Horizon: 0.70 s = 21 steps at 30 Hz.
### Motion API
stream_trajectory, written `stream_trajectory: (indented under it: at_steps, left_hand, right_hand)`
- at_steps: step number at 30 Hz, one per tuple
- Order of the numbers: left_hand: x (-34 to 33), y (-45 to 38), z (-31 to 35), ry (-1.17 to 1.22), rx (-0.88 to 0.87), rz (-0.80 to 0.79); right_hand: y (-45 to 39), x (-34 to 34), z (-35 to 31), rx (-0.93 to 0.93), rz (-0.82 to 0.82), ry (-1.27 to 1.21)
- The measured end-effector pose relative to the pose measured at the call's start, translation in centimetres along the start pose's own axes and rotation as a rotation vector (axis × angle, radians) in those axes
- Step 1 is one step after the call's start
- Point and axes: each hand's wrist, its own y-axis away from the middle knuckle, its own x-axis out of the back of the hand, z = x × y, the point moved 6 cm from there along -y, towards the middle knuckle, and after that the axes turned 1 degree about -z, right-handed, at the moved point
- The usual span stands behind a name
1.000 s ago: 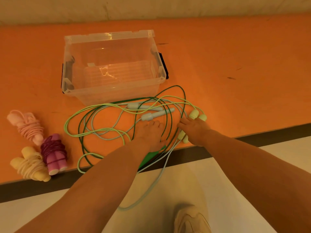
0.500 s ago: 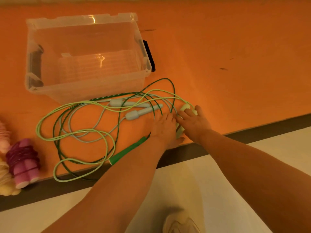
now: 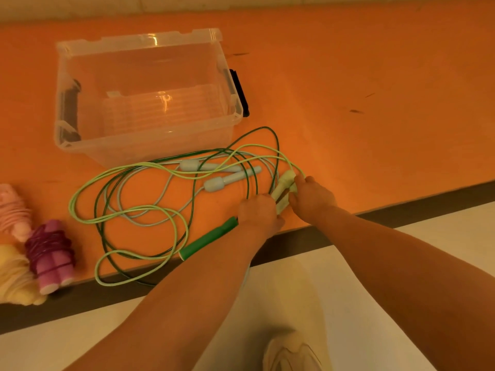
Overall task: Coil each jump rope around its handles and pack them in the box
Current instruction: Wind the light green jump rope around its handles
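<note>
The pale lime-green foam jump-rope handles, flat on the orange table a second ago, are now gathered side by side: the right hand grips their upper ends, and the left hand has shifted onto their lower ends.

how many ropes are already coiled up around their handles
3, all at the left edge of the orange surface: a pink rope farthest back, a magenta rope nearer, and a yellow rope at the front. The frame edge crops two, so more may lie outside it.
</note>
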Motion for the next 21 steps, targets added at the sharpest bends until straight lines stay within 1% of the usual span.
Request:
stream_trajectory:
  at_steps: [3,7,10,12,13,16,19,21]
  left_hand:
    - [-0.9,0.8,-0.2,-0.019,-0.104,0.005]
    - [-2.0,1.7,-0.6,-0.070,-0.310,0.043]
    - [-2.4,2.1,-1.1,-0.172,-0.489,-0.016]
    - [-2.3,1.9,-1.7,-0.262,-0.576,0.024]
    - [-2.0,1.7,-2.2,-0.279,-0.589,0.050]
    - [-0.1,0.9,-3.3,-0.167,-0.584,0.148]
    - [1.1,0.4,-4.5,-0.075,-0.578,0.251]
    - [1.1,0.1,-5.0,-0.047,-0.553,0.271]
  right_hand:
    - [0.0,-0.2,-1.4,0.038,0.017,-0.099]
    - [-0.3,-0.8,-2.2,-0.003,0.017,-0.166]
    - [-0.3,-1.3,-2.3,-0.023,0.018,-0.140]
    - [-0.3,-1.6,-2.5,-0.041,0.041,-0.185]
    - [-0.3,-1.8,-2.6,-0.055,0.054,-0.228]
    - [-0.3,-2.2,-2.8,-0.072,0.091,-0.276]
    - [-0.1,-2.5,-2.5,-0.045,0.108,-0.155]
    - [0.2,-2.6,-2.3,-0.047,0.123,-0.106]
